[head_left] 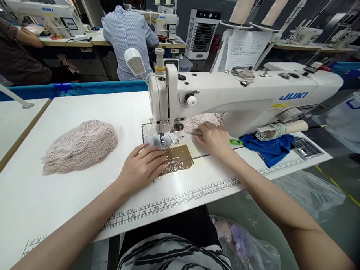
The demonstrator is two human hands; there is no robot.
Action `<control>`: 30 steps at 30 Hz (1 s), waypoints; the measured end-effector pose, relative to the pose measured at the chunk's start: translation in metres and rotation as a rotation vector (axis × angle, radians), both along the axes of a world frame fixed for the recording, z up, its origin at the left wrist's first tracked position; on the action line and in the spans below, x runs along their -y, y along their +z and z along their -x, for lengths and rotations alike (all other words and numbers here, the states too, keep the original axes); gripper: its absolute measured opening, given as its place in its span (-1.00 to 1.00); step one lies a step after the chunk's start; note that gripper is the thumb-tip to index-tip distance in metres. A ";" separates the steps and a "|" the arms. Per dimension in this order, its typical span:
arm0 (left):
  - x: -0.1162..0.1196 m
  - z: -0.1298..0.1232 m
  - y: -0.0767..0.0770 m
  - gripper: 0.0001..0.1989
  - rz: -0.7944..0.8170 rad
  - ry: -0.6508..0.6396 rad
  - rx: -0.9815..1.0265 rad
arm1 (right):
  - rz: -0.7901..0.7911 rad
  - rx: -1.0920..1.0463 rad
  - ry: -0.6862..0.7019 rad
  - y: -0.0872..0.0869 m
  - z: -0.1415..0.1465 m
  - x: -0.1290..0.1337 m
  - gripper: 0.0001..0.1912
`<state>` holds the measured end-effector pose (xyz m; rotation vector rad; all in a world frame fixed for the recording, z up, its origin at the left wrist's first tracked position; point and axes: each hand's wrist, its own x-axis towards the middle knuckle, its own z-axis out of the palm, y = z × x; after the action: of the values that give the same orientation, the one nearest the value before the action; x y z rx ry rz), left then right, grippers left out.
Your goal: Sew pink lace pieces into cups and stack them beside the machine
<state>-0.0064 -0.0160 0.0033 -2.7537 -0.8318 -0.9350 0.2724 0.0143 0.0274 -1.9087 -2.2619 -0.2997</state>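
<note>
My left hand (143, 163) lies flat with its fingers apart, beside the needle plate (152, 140) of the white sewing machine (228, 91); it holds nothing. A brown plate under clear film (179, 158) lies just right of its fingertips. My right hand (213, 139) reaches under the machine arm, its fingers curled at the edge of a pile of pale pink lace pieces (202, 122). They appear to pinch a piece there, though the fingertips are partly hidden. Another stack of curved lace pieces (80, 147) rests on the table to the left.
Right of my right hand are a green-handled tool (235, 142), a blue cloth (269, 148) and a coiled cord (271, 132). A ruler strip (165, 205) runs along the table's front edge. Plastic bags (253, 248) lie below. Other people (125, 42) sit at machines ahead.
</note>
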 end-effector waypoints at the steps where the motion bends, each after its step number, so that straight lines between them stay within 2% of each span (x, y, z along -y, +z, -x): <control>1: 0.000 0.001 0.000 -0.81 0.003 0.011 0.004 | 0.006 -0.002 -0.010 -0.001 0.003 -0.005 -0.77; 5: -0.003 0.006 0.000 -0.78 0.043 0.078 0.021 | 0.034 -0.011 0.025 0.002 0.007 -0.012 -0.80; 8: -0.005 0.007 -0.001 -0.74 0.085 0.133 0.033 | 0.087 -0.021 0.111 0.011 0.012 -0.002 -0.83; 12: -0.003 0.006 0.000 -0.68 0.208 0.243 0.006 | 0.243 -0.106 0.288 0.020 0.034 0.029 -0.84; 14: -0.001 0.005 0.002 -0.67 0.303 0.338 -0.024 | 0.383 -0.263 0.418 0.020 0.050 0.049 -0.82; 17: 0.001 0.002 0.005 -0.69 0.449 0.441 -0.055 | 0.510 -0.412 0.593 0.018 0.076 0.075 -0.88; 21: 0.005 0.000 0.006 -0.72 0.534 0.401 -0.075 | 0.624 -0.570 0.772 0.014 0.094 0.091 -0.88; 24: 0.008 -0.003 0.005 -0.80 0.566 0.325 -0.055 | 0.543 -0.677 0.793 0.007 0.088 0.086 -0.87; 27: 0.009 -0.004 0.005 -0.84 0.571 0.255 0.016 | 0.350 -0.722 0.709 -0.004 0.072 0.069 -0.89; 30: 0.009 -0.004 0.006 -0.86 0.565 0.190 0.092 | 0.228 -0.649 0.609 -0.011 0.054 0.048 -0.87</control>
<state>-0.0027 -0.0249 0.0092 -3.0090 -1.5523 -0.9049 0.2180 -0.0333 0.0160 -1.0531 -2.2946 0.5873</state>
